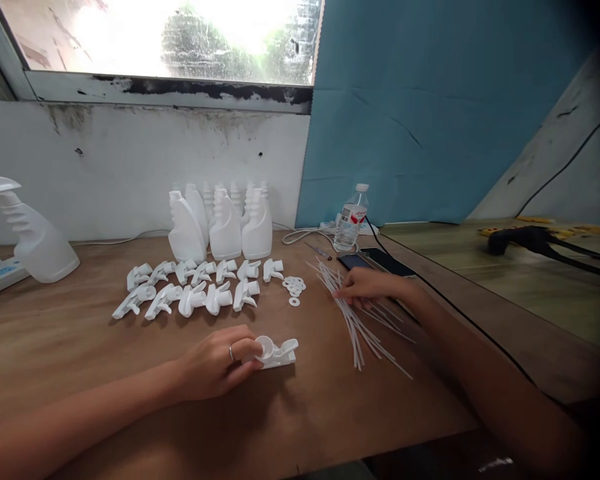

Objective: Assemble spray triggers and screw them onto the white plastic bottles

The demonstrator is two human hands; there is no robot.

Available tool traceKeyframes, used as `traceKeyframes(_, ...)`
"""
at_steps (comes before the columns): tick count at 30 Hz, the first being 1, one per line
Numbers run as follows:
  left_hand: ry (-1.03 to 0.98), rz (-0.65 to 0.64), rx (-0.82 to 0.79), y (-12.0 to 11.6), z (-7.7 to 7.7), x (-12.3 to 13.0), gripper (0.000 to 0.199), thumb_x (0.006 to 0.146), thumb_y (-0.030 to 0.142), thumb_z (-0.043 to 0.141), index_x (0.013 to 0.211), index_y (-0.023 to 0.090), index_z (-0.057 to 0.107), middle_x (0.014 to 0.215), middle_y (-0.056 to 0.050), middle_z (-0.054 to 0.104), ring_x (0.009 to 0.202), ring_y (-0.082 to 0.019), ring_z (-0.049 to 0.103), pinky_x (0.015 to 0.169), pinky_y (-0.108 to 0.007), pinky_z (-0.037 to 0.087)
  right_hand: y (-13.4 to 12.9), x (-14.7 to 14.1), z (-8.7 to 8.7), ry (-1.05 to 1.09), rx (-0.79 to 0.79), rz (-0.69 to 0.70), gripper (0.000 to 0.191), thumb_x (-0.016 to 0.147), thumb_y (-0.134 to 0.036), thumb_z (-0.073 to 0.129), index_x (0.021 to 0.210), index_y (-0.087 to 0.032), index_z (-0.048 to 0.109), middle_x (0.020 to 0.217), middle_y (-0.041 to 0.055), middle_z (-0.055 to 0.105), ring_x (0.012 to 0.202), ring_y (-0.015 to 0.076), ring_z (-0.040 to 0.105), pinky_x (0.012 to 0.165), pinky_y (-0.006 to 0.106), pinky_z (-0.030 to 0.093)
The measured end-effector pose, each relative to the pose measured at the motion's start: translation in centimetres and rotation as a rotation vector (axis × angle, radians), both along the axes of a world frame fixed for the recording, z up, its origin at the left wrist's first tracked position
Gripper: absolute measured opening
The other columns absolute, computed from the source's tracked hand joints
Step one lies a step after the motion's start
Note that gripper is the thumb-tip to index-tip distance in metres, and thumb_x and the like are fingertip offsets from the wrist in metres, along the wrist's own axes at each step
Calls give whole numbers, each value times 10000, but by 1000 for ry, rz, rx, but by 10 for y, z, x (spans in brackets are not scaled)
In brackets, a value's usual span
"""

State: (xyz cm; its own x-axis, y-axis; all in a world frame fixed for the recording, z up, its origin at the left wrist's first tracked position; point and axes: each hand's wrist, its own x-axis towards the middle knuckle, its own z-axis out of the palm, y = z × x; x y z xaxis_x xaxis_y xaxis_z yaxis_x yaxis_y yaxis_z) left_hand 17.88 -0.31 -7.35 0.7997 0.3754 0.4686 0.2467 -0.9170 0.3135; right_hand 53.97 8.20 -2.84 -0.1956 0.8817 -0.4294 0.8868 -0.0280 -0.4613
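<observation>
My left hand [230, 357], a ring on one finger, is closed on a white trigger spray head [280, 353] low over the front of the table. The round collar of this head faces up, and its trigger end points right. On the right, my right hand [363, 287] reaches into a loose spread of thin white plastic tubes [357, 333], thumb and fingertips pinched together on tubing. How many tubes it grips I cannot tell. Between the hands, farther back, lie several flat white washers [294, 302]. More trigger spray heads [217, 298] lie in two rows to the left.
White spray bottles without heads [227, 227] stand against the wall. One bottle with a spray head [43, 243] stands far left. At the back right are a water bottle [349, 223], a phone [387, 261], a screwdriver [321, 251] and a black cable [460, 310].
</observation>
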Motion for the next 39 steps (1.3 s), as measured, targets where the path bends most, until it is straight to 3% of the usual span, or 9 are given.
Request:
traceKeyframes(3,-18,53,-32,0,-5,0,84,902,216,486,980,194,466,856,-44,609,726,-127,565,695,-226,453,-3,-7,-1,-17,-37,3,470,685,-575,654,551,-145,521,480,12,551,384,81,478,397,196,334)
traceKeyframes(10,-73,153,-277,-1,-8,-1,426,806,306,624,1176,215,432,955,-31,649,798,-135,616,739,-233,501,-4,-8,2,-14,-37,0,311,723,-391,603,548,-147,524,511,32,578,391,81,471,365,187,312)
traceKeyframes(15,-38,100,-187,0,-2,0,353,824,303,594,1150,188,524,876,-45,603,698,-124,549,639,-222,463,-1,-6,-2,-45,-52,-8,344,736,-423,597,541,-151,514,486,37,570,375,85,462,357,190,298)
traceKeyframes(20,-18,77,-163,2,-4,-1,350,851,289,570,1179,180,517,915,-62,603,759,-143,554,689,-242,461,-2,-10,-3,-56,-53,-29,276,735,-309,588,527,-146,507,494,38,579,357,73,451,354,190,302)
traceKeyframes(26,-18,83,-172,1,-1,2,353,854,294,562,1181,164,531,883,-62,592,725,-142,532,663,-244,453,-10,-5,12,-36,-17,-110,264,775,-286,495,548,-173,419,494,23,575,284,47,376,314,183,236)
traceKeyframes(29,-14,81,-202,0,2,4,355,847,281,564,1180,161,543,866,-52,584,709,-130,522,656,-228,450,-17,-2,27,103,46,-165,229,803,-334,453,635,-188,398,557,46,625,251,53,360,287,193,182)
traceKeyframes(33,-5,84,-241,0,3,6,357,842,286,567,1172,152,559,828,-39,574,665,-113,499,621,-207,433,-32,-18,48,489,150,-141,232,830,-434,432,798,-213,370,652,46,654,300,107,482,280,212,257)
traceKeyframes(35,-10,80,-248,1,2,6,358,838,288,569,1166,147,562,823,-39,578,659,-110,495,616,-204,430,-42,-36,55,668,219,-69,253,846,-461,439,845,-224,350,649,30,640,344,135,535,307,233,346)
traceKeyframes(39,-11,88,-253,0,3,6,351,841,303,564,1152,142,570,823,-41,580,673,-112,501,631,-204,432,-63,-80,57,1022,326,211,167,920,-376,469,940,-228,394,715,15,649,480,162,614,442,285,482)
